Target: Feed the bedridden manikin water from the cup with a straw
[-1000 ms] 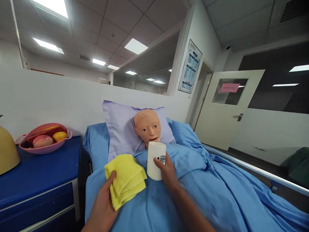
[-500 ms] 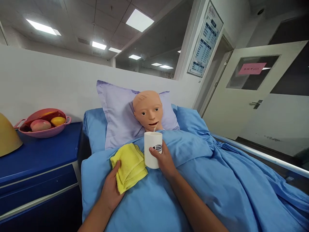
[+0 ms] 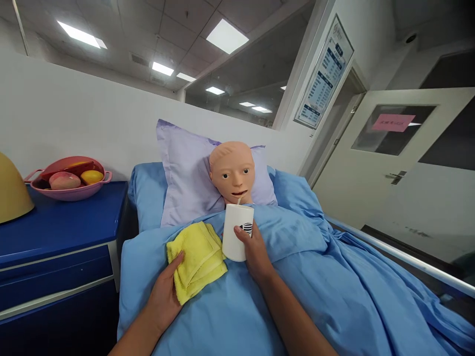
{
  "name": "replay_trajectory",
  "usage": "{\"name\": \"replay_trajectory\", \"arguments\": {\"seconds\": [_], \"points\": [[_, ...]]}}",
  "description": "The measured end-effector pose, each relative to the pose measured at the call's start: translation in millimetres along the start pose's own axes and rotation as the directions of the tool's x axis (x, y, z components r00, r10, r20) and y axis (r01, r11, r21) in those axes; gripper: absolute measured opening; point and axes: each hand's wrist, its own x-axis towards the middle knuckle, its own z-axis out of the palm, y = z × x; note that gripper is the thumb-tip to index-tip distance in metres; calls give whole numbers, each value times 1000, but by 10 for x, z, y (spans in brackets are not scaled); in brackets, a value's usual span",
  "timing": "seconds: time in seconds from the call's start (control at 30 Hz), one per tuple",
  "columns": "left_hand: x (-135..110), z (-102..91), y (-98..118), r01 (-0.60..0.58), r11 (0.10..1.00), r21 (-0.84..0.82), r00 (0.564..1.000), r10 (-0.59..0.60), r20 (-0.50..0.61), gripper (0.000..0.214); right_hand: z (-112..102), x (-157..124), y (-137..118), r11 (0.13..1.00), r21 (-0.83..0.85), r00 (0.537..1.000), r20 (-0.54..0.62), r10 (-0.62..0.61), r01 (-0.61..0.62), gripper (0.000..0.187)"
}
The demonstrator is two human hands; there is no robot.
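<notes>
A training manikin [image 3: 232,173] lies in the bed with its head on a lilac pillow [image 3: 189,173], covered to the chin by a blue blanket [image 3: 297,277]. My right hand [image 3: 254,249] is wrapped round a white cup [image 3: 237,232] just below the manikin's chin; a straw rises from the cup to its mouth. My left hand [image 3: 165,294] grips the near edge of a folded yellow towel [image 3: 195,259] that rests on the blanket, left of the cup.
A blue bedside cabinet [image 3: 63,232] stands at the left with a pink bowl of fruit [image 3: 69,179] and a tan dome-shaped object [image 3: 11,190]. A metal bed rail [image 3: 401,254] runs along the right. A half-open door [image 3: 389,153] is beyond.
The cup and towel have moved up toward the manikin's chest, and the straw now reaches its mouth. The towel has come down onto the blanket. The view has shifted closer.
</notes>
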Motion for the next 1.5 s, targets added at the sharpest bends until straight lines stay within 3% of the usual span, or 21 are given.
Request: {"name": "replay_trajectory", "arguments": {"seconds": [0.77, 1.5], "points": [[-4, -91, -27, -20, 999, 25, 999, 19, 33, 53, 50, -39, -78, 990, 143, 1000, 5, 17, -18, 36], [13, -124, -40, -27, 999, 27, 998, 25, 60, 52, 11, -24, -8, 997, 72, 1000, -13, 13, -12, 39]]}}
